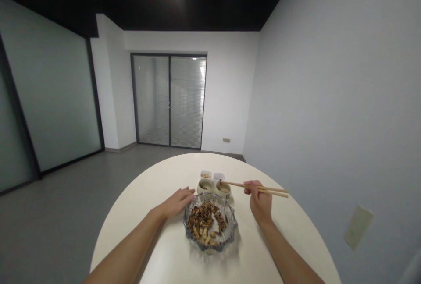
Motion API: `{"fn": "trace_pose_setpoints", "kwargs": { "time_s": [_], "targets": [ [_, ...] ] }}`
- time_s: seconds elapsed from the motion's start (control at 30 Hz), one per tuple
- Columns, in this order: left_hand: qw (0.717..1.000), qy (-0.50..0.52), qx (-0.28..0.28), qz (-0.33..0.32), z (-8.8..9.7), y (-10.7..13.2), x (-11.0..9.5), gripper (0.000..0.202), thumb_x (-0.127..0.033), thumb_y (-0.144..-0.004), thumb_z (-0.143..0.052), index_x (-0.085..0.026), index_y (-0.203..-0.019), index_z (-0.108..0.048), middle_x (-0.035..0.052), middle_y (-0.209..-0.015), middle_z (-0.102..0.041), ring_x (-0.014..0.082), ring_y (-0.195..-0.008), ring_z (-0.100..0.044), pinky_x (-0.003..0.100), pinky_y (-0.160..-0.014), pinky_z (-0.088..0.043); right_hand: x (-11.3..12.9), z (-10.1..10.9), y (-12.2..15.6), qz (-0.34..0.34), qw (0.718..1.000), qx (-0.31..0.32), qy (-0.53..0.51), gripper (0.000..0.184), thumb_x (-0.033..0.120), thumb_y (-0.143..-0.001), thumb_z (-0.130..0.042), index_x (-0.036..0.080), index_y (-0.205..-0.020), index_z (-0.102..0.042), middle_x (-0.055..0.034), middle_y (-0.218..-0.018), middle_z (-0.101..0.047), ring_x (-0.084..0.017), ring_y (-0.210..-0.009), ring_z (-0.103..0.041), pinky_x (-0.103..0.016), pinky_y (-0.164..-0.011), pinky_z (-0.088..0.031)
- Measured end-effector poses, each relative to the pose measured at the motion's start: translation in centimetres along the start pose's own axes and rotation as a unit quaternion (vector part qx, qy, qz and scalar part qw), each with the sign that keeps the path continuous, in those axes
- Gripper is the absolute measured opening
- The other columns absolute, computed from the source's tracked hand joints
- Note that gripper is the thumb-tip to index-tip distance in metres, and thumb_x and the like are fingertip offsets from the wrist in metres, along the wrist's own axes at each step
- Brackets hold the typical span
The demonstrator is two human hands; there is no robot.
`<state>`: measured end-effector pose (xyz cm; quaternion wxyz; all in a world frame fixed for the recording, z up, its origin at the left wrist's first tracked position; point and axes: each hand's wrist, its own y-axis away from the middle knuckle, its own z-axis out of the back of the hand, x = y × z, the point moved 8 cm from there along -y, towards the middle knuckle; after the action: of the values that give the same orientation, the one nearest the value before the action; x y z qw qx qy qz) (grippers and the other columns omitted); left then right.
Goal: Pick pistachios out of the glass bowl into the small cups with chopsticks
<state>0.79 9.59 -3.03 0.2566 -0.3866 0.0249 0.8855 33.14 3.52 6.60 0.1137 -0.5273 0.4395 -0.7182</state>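
Observation:
My right hand (259,200) is closed around a pair of wooden chopsticks (274,189). Their tips reach left over the right-hand beige cup (223,190), with a small dark bit at the tips that may be a seed. Stretched out flat, my left hand (179,202) rests with its fingertips at the rim of a scalloped glass bowl (232,231). Brown seeds (199,218), which look like sunflower seeds, fill much of the bowl, and peanuts in the shell (204,235) lie toward its near side. Just behind the bowl stands the left-hand beige cup (201,191), holding a few dark bits.
Two small white cups stand behind the beige ones: the left white cup (201,172) holds pale pieces, the right white cup (219,176) shows a white inside. All stand on a round cream table (158,179). A white wall (329,100) rises at the right.

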Motion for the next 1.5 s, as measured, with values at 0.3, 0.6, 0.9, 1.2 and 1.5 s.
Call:
{"fn": "trace_pose_setpoints", "kwargs": {
  "time_s": [0.3, 0.6, 0.9, 1.2, 1.5],
  "targets": [
    [1.0, 0.0, 0.003, -0.002, -0.1, 0.0, 0.2, 0.077, -0.081, -0.098, -0.038, -0.025, -0.14, -0.07, 0.0099, -0.162, -0.053, 0.0378, -0.159, -0.034, 0.059, -0.133, -0.013, -3.8, -1.1, 0.0, -0.023, 0.999, 0.002, 0.027, 0.066, 0.079, -0.097, -0.048, 0.02, -0.086, -0.075, -0.0053, -0.069, -0.074, -0.024, -0.066, -0.073, -0.034, -0.066, -0.058],
    [1.0, -0.007, 0.007, 0.003, -0.1, 0.0, 0.2, 0.077, -0.08, -0.099, -0.037, -0.025, -0.142, -0.07, 0.009, -0.164, -0.052, 0.0392, -0.159, -0.032, 0.059, -0.133, -0.012, -5.0, -2.3, 0.1, -0.028, 0.998, 0.046, 0.036, 0.061, 0.076, -0.097, -0.051, 0.021, -0.088, -0.077, -0.0061, -0.075, -0.077, -0.024, -0.071, -0.073, -0.035, -0.068, -0.058],
    [1.0, -0.003, 0.004, -0.001, 0.0, 0.2, -0.2, 0.075, -0.079, -0.1, -0.038, -0.025, -0.141, -0.07, 0.0085, -0.163, -0.053, 0.0392, -0.159, -0.033, 0.058, -0.133, -0.013, -1.1, -0.8, -0.4, 0.0, 0.999, 0.018, 0.029, 0.067, 0.078, -0.097, -0.047, 0.02, -0.083, -0.077, -0.0054, -0.065, -0.071, -0.023, -0.064, -0.068, -0.034, -0.062, -0.054],
    [1.0, -0.006, 0.008, -0.001, -0.2, -0.1, 0.3, 0.078, -0.081, -0.099, -0.035, -0.025, -0.14, -0.07, 0.0098, -0.164, -0.052, 0.0388, -0.159, -0.032, 0.059, -0.133, -0.012, 1.3, -3.1, 1.2, -0.058, 0.991, 0.117, -0.003, 0.075, 0.083, -0.097, -0.041, 0.021, -0.068, -0.072, -0.0036, -0.052, -0.061, -0.02, -0.051, -0.06, -0.029, -0.051, -0.046],
    [1.0, -0.013, 0.006, -0.003, -0.2, -0.1, 0.2, 0.079, -0.08, -0.1, -0.035, -0.023, -0.144, -0.068, 0.0108, -0.163, -0.052, 0.039, -0.159, -0.033, 0.06, -0.133, -0.012, 0.8, -4.2, 1.8, -0.078, 0.985, 0.152, -0.012, 0.075, 0.084, -0.096, -0.041, 0.02, -0.071, -0.073, -0.0035, -0.052, -0.062, -0.02, -0.05, -0.061, -0.028, -0.052, -0.047]
  ]
}}
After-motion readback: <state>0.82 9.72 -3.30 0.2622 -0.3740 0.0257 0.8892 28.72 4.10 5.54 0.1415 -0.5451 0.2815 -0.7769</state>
